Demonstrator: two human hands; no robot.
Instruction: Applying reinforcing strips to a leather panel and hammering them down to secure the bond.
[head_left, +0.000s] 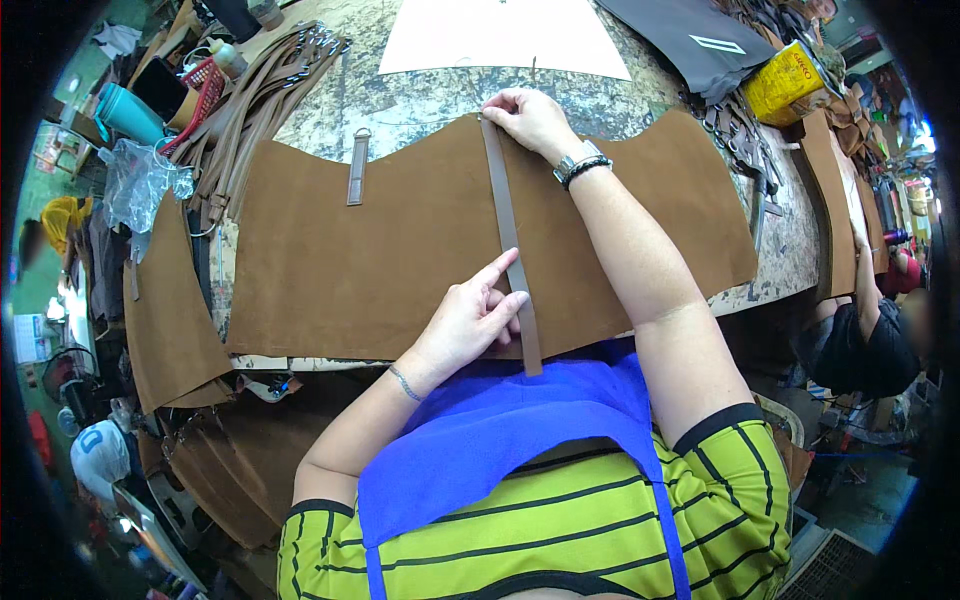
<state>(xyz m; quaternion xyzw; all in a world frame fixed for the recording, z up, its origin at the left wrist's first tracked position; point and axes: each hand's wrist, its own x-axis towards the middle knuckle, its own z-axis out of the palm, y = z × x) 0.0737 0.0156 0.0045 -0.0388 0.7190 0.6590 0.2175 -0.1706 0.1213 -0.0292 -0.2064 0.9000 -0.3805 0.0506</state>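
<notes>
Grey-brown, leather-like material forms the long narrow strip (pixel 503 205) running down the frame's centre, over a broad brown suede-like panel (pixel 380 260). The right hand (pixel 535 122) has its fingertips at the upper end; the left hand (pixel 468 322) rests index finger and thumb lower down, whether pinching or pressing I cannot tell. Best kept flat, untwisted, lightly tensioned.
</notes>
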